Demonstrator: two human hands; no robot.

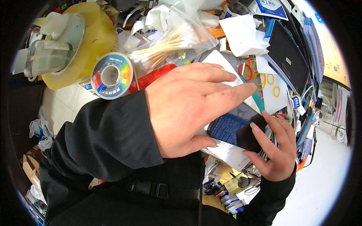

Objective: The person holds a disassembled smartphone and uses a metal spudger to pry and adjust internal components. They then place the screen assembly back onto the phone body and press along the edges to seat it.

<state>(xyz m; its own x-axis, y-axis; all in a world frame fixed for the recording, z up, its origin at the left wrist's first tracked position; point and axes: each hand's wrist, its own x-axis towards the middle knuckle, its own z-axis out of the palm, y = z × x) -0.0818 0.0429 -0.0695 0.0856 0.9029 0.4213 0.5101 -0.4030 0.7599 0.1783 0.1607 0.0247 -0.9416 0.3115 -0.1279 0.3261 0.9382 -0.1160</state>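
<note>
A dark smartphone (226,127) lies tilted over white paper at the centre, with a blue panel of fine print on its left part and a glossy black area on the right. My left hand (184,105) is palm down over its far left side, fingers stretched out and apart, thumb by the near left corner. That hand hides part of the phone. My right hand (277,147) grips the phone's right end, fingertips on its dark face and thumb at the near edge. A teal strip (258,102) shows just beyond the phone.
Left of my wrist is a spool (111,75), beside a large roll of yellowish tape (100,34) with a clear bottle (47,56) on it. Cotton swabs (166,49) in a bag, a red piece (152,78), rubber bands (260,80) and white tissue (243,35) crowd the far side.
</note>
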